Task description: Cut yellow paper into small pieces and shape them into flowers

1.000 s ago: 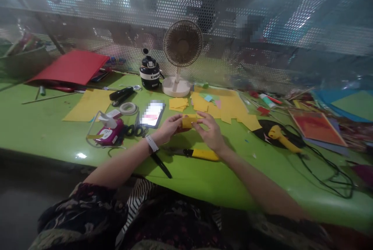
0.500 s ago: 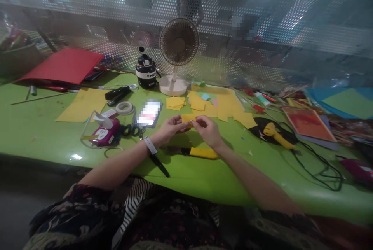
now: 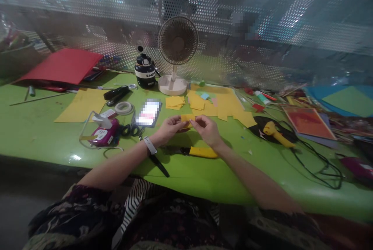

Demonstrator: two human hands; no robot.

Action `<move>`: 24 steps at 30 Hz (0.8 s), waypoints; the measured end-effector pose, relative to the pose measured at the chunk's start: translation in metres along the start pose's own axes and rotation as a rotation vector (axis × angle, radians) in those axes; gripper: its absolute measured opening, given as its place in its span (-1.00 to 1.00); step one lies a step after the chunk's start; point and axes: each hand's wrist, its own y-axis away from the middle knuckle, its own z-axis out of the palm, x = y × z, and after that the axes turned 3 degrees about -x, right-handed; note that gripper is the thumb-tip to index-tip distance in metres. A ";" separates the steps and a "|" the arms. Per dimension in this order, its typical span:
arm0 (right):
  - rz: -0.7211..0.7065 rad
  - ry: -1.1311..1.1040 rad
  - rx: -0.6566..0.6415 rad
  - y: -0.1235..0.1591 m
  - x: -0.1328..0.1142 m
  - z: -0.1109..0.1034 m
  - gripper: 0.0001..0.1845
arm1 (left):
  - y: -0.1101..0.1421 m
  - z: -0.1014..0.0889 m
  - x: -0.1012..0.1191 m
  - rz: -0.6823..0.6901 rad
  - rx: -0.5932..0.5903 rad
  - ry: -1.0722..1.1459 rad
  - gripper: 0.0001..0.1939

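Between my two hands, above the green table (image 3: 186, 180), is a small piece of yellow paper (image 3: 188, 118). My left hand (image 3: 169, 128) pinches its left side between thumb and fingers. The fingers of my right hand (image 3: 207, 128) are closed on the right side. Whether the paper is folded I cannot tell. Just below the hands lies a yellow-handled cutter knife (image 3: 203, 152), its blade pointing left. Beyond them are a small pile of cut yellow paper pieces (image 3: 175, 102) and larger yellow sheets (image 3: 230, 100).
A fan (image 3: 178, 42) and a dark bottle (image 3: 145, 72) stand at the back. To the left are a phone (image 3: 149, 112), scissors (image 3: 129, 129), a tape roll (image 3: 124, 107), a stapler (image 3: 115, 95) and a purple power block (image 3: 103, 135). A yellow glue gun (image 3: 278, 135) with its cord lies right.
Both hands keep hold of the yellow paper in nearly the same place. The whole view has shifted very slightly; nothing else on the table has visibly moved.
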 end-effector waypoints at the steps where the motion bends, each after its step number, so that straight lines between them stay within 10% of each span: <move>1: 0.001 0.005 -0.004 0.000 0.000 0.000 -0.60 | 0.000 0.000 0.000 0.000 0.001 -0.003 -0.74; 24: 0.060 -0.116 0.052 -0.004 0.001 -0.002 -0.64 | 0.003 -0.002 0.000 -0.043 -0.041 -0.245 -0.63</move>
